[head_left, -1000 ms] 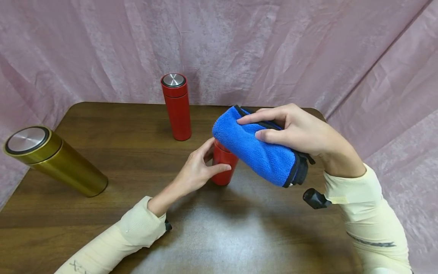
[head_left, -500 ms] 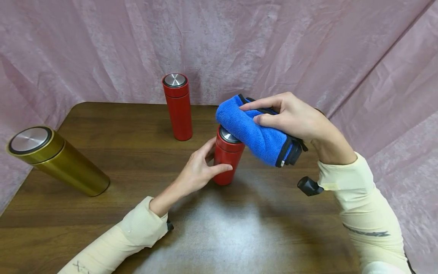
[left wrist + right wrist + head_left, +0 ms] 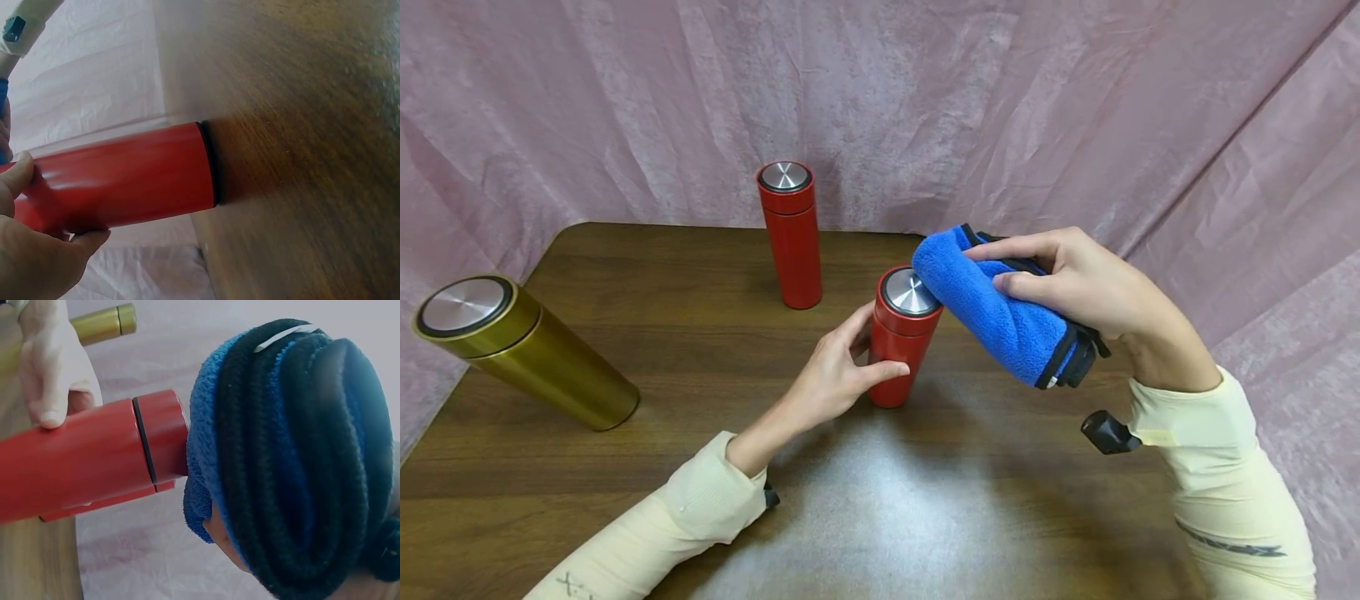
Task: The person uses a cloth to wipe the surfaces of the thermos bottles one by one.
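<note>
A red thermos flask point(image 3: 901, 346) with a brushed-metal lid top point(image 3: 912, 292) stands upright on the table. My left hand point(image 3: 835, 367) grips it around the body, thumb across the front. In the left wrist view the flask's black-edged base point(image 3: 209, 164) meets the wood. My right hand point(image 3: 1067, 279) holds a folded blue towel point(image 3: 992, 312) with black edging, fingers and thumb pressed on its upper side. The towel's rolled end overlaps the right edge of the lid. In the right wrist view the towel's layered dark folds point(image 3: 300, 450) hide most of that hand.
A second red flask point(image 3: 793, 250) stands behind, near the table's back edge. At the left stands a larger gold flask point(image 3: 550, 358). Pink curtains point(image 3: 880, 100) hang behind and beside the wooden table point(image 3: 715, 350).
The towel in my right hand has moved from covering the lid, up and then right and down, baring most of the metal top. My left hand keeps its grip on the flask.
</note>
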A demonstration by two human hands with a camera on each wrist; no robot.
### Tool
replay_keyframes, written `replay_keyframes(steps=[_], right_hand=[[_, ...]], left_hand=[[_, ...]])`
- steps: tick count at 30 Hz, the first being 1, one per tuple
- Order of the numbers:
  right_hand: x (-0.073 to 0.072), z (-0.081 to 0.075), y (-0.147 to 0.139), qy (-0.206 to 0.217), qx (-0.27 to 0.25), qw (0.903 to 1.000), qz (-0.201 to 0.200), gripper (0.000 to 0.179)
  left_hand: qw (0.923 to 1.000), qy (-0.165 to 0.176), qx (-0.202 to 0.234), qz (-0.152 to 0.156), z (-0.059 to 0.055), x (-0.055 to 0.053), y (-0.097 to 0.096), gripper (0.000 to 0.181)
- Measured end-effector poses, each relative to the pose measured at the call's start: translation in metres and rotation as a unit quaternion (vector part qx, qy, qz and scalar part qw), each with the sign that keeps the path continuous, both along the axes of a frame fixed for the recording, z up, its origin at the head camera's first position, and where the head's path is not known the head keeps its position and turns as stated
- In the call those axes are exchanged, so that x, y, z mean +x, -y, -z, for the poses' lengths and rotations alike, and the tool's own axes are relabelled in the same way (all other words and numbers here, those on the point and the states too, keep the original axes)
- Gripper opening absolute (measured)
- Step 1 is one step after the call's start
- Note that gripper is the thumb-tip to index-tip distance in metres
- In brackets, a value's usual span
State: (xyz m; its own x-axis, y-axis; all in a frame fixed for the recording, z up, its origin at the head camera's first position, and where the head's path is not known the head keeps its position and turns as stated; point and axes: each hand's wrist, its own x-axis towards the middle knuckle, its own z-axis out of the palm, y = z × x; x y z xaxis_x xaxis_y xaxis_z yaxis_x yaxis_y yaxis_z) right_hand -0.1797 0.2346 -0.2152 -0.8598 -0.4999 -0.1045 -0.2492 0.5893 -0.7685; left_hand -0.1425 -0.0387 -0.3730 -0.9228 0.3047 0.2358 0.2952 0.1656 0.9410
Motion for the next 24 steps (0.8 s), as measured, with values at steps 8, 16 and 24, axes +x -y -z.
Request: replay_keyframes(steps=[8,16,24], right_hand=[[0.016,0.003,-0.006,-0.032,-0.019,0.9987,-0.035,0.036],[0.024,0.003,-0.004,-0.064,-0.017,0.9954,-0.069,0.037],[0.024,-0.004,0.006,-0.052,-0.02,0.9958,-0.072,0.035]], left_hand=[[1.0,-0.001,0.002,0.0,-0.001,0.0,-0.001,0.079],[1.0,0.004,0.004,0.0,-0.002,0.001,0.0,0.078],[0.9999,0.01,0.008,0.004,-0.002,0.0,-0.001,0.079]])
